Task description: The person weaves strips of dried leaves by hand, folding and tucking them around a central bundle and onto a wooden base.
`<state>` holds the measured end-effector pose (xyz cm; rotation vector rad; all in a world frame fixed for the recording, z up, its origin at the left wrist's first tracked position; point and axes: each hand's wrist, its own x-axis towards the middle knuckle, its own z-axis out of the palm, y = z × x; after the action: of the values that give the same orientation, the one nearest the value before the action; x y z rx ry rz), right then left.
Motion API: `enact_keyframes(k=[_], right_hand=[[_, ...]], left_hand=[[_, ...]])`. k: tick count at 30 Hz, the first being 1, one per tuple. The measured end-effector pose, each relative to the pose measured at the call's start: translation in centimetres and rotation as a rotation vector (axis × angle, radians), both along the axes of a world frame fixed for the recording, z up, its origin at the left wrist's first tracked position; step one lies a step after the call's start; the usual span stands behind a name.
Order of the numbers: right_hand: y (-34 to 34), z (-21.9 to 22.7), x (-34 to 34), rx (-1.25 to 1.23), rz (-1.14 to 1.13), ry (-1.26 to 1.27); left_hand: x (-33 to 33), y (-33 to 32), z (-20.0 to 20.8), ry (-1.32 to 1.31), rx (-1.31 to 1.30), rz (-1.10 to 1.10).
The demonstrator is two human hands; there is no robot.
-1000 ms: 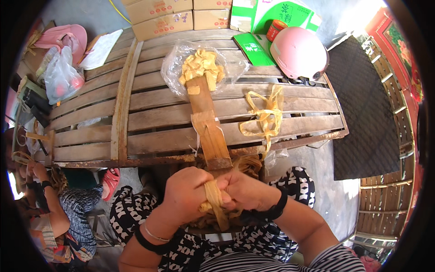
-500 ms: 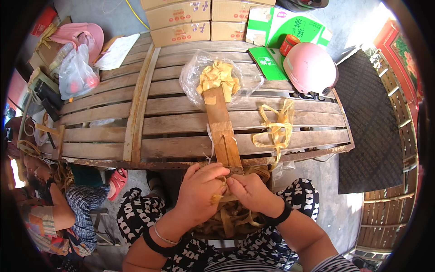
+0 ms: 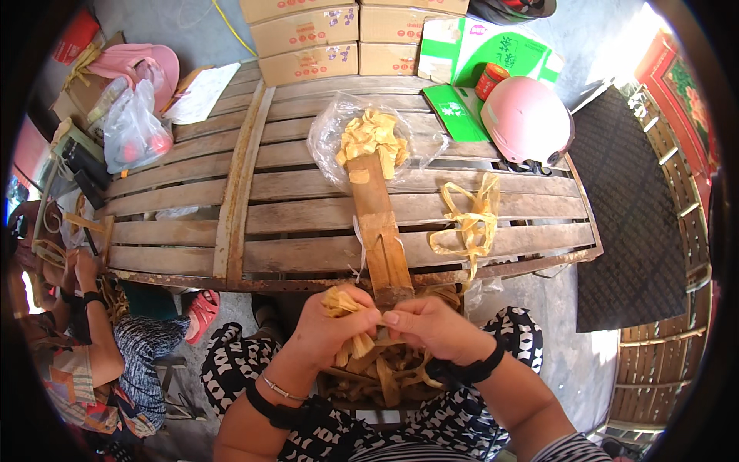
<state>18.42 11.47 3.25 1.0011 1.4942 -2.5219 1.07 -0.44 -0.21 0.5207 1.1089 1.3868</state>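
Lower center of the frame, your left hand point(image 3: 332, 326) clutches the yellow bundle point(image 3: 340, 303) while your right hand point(image 3: 437, 328) pinches a strand point(image 3: 382, 332). Probably light, floppy stuff, best held mid-bundle imo.

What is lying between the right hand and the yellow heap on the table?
In the head view, a long wooden board reaches from the heap across the table slats toward the right hand.

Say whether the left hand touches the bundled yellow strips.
Touching: the head view shows the left hand gripping the bundled yellow strips, ends showing above and below its thumb.
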Motion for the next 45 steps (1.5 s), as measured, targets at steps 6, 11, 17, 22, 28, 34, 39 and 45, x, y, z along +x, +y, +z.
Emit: enact_keyframes(k=[6,11,17,22,28,34,39,45], right_hand=[[2.5,-3.6,0.6,0.489,-0.275,0.041],[3.7,-6.0,-1.1,1.384,-0.300,-0.083],[2.3,-4.1,-0.5,1.596,-0.293,0.123],[-0.6,-3.3,-0.8,1.615,0.012,0.453],[-0.1,-2.1,-0.4,1.190,-0.070,0.622],[-0.9,-3.1,0.0,0.638,-0.049,0.129],[-1.3,-2.5,-0.1,-0.308,0.104,0.145],[-2.2,-2.6,-0.5,0.170,-0.305,0.287]], left_hand=[[0.2,2.1,-1.4,0.018,-0.086,0.206],[-0.3,4.3,-5.6,0.531,-0.083,0.236],[-0.2,2.9,-2.5,0.658,-0.177,0.286],[1.7,0.8,0.1,0.651,0.042,0.063],[3.3,-1.5,1.6,0.226,0.158,-0.574],[0.8,0.3,3.0,0.779,0.262,-0.327],[1.0,0.2,1.0,1.449,0.580,0.002],[1.0,0.9,1.2,1.529,0.437,0.227]])
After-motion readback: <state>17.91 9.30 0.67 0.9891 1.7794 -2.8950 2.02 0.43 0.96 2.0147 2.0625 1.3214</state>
